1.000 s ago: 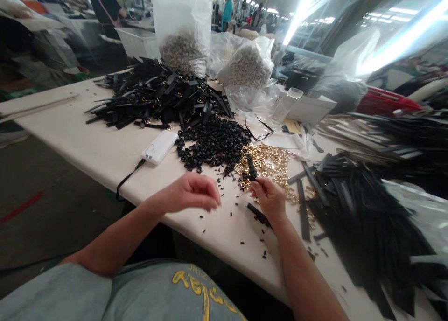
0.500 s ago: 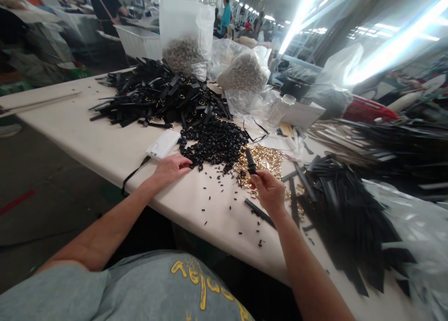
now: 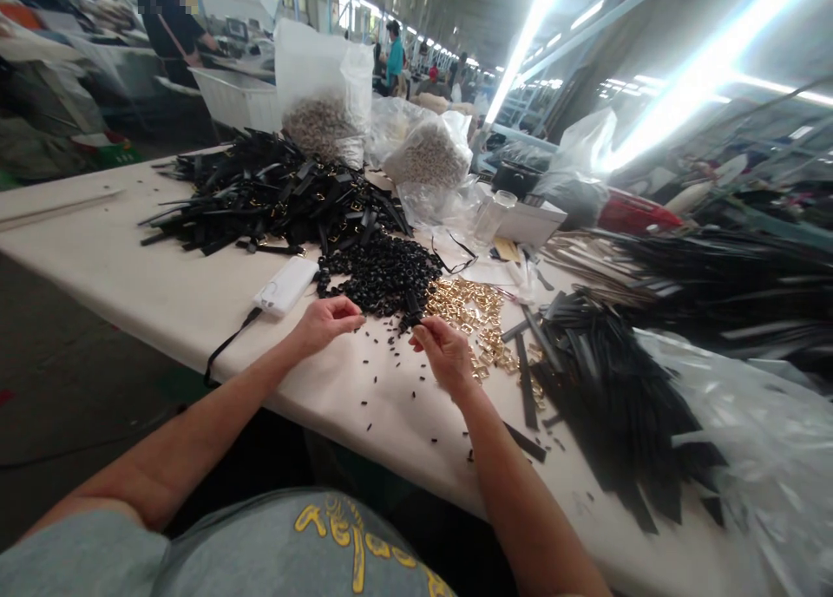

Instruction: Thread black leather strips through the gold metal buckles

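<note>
My right hand (image 3: pixel 443 351) pinches a short black strap (image 3: pixel 412 305), which points up and away over the edge of a pile of small black loops (image 3: pixel 381 272). Thumb and fingertips of my left hand (image 3: pixel 327 324) are pressed together in front of that pile; whatever is between them is too small to make out. Gold metal buckles (image 3: pixel 465 302) lie heaped just beyond my right hand. Tiny dark bits are scattered on the pale tabletop (image 3: pixel 351 441) between and below my hands.
A white power bank (image 3: pixel 286 286) with a black cord lies left of my left hand. Behind are a heap of buckled black straps (image 3: pixel 273 193), filled plastic bags (image 3: pixel 322 102), glasses (image 3: pixel 455 254) and a jar (image 3: pixel 495 215). Long black strips (image 3: pixel 612 389) cover the right side.
My right hand has moved left with the black strap, from over the gold buckles to the black loops. My left hand has drawn back from the loops, fingertips pinched. The view has shifted slightly.
</note>
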A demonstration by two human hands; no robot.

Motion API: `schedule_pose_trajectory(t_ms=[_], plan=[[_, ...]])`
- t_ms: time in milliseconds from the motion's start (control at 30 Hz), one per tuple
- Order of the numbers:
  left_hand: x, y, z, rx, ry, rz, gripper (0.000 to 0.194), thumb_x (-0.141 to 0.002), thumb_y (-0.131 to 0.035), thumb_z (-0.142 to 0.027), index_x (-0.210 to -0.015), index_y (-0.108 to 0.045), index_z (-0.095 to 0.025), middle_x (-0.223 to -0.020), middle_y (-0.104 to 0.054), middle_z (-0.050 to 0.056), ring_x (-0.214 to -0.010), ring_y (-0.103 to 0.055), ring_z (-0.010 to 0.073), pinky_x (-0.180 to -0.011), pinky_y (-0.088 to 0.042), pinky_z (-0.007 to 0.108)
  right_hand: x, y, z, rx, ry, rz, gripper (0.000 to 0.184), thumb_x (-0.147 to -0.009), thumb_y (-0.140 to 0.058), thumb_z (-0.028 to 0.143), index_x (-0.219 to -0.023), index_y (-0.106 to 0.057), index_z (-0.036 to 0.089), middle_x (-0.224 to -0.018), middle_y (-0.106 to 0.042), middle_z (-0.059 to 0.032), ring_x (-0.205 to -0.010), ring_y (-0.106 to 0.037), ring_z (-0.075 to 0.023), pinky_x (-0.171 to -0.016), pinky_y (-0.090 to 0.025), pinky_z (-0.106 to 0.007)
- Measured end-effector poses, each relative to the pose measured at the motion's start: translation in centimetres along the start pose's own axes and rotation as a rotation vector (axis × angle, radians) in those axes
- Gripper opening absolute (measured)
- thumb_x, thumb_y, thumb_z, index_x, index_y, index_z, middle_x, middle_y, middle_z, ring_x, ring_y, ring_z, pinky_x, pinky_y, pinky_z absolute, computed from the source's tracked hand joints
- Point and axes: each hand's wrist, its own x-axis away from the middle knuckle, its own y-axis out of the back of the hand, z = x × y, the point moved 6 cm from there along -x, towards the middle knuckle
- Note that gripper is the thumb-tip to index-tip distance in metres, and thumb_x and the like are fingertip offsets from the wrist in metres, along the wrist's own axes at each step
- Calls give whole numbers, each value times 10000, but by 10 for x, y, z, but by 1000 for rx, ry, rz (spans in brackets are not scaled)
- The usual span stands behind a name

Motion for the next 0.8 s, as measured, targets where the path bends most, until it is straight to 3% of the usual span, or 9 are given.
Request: schedule_pose_trajectory(t_ms=[133, 267, 433, 667, 800], plan=[[-22, -32, -4, 536, 228, 71, 302, -641, -841, -356, -709, -649, -132, -793, -706, 62, -656, -630, 110, -615, -499, 202, 1, 0, -12, -59, -20, -41, 293, -916, -526, 493, -822, -578, 220, -684, -648, -12, -585, -621, -146, -581, -511, -262], [-37, -71, 3, 774, 414, 125, 232, -682, -832, -235, -725, -642, -110, -761, -712, 65, -563, -615, 70, -552, -515, 149, 2, 10, -17, 33, -41, -94, 295, -927, -500, 476, -782, -567, 228, -680, -650, -12, -590, -611, -147, -598, -494, -263], [-31, -98, 7, 804, 462, 207, 190, -689, -822, -187, -735, -659, -100, -745, -711, 66, -586, -635, 82, -562, -537, 147, 4, 13, -18, 108, -53, -147, 269, -922, -511, 435, -757, -565, 230, -652, -644, 2, -575, -593, -143, -599, -459, -259], [-29, -102, 6, 750, 416, 234, 331, -556, -904, -279, -719, -681, -98, -715, -694, 46, -637, -638, 94, -598, -522, 162, 0, 9, -19, 199, -6, -141, 273, -934, -510, 364, -703, -545, 224, -632, -637, 23, -562, -576, -129, -592, -410, -248], [-33, -103, 9, 669, 371, 224, 384, -530, -913, -342, -686, -658, -102, -663, -659, 27, -629, -622, 94, -609, -500, 175, -1, 8, -23, 178, 12, -72, 274, -944, -510, 357, -715, -557, 216, -640, -633, 26, -549, -573, -117, -591, -416, -234]])
